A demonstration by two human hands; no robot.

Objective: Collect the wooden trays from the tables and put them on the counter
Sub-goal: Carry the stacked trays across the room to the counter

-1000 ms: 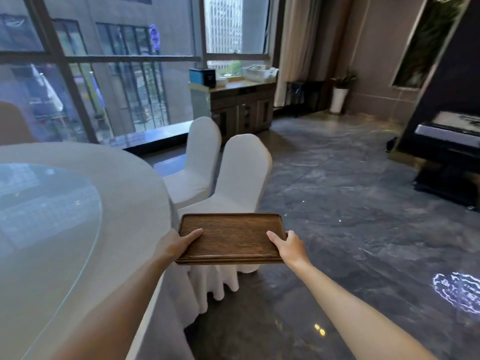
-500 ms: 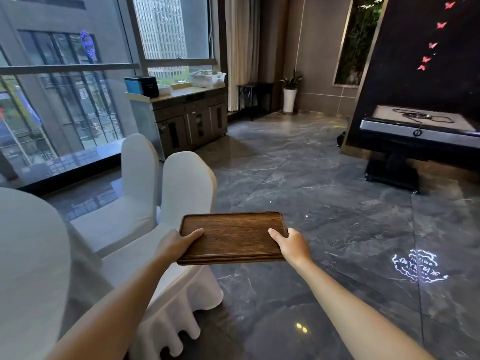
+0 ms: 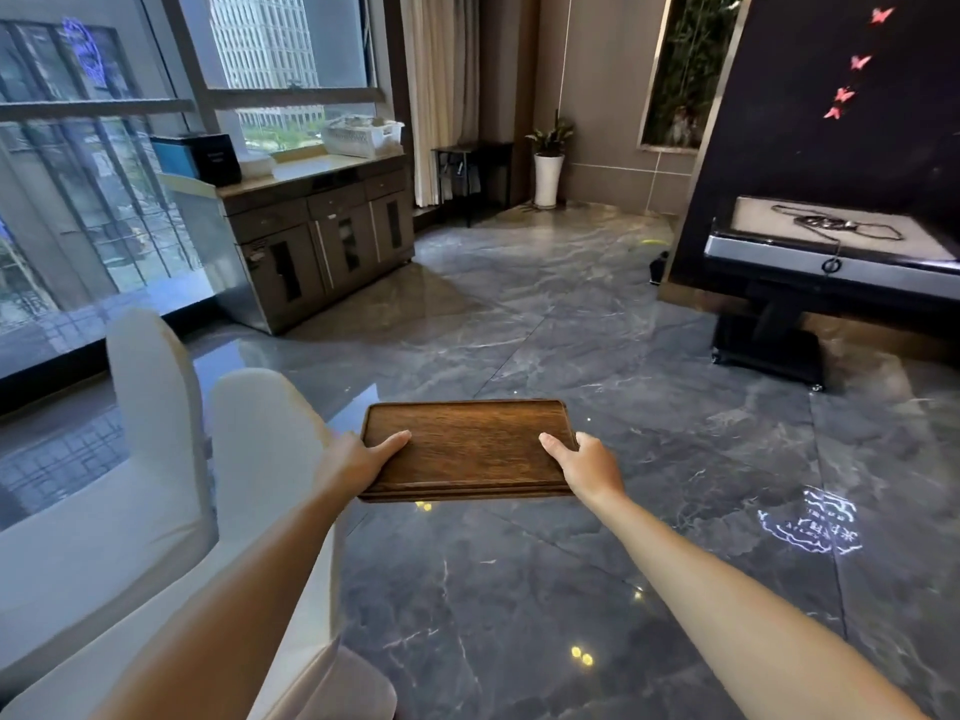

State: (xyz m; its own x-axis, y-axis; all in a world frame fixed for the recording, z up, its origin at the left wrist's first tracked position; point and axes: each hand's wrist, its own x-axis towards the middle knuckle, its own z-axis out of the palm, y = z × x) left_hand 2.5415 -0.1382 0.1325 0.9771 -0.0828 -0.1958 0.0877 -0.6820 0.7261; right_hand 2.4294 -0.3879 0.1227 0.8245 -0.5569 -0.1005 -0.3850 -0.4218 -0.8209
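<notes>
Hovering level over the glossy grey marble floor, the rectangular, round-cornered wooden tray is showing dark straight grain. The left hand and right hand are clamping its short ends, thumbs lying on top. White fabric-covered chairs are standing just left; the wooden counter is sitting well beyond.

I have turned right, away from the round table, now out of sight. The counter by the window has come closer, and the white chairs have slid to its lower left.
</notes>
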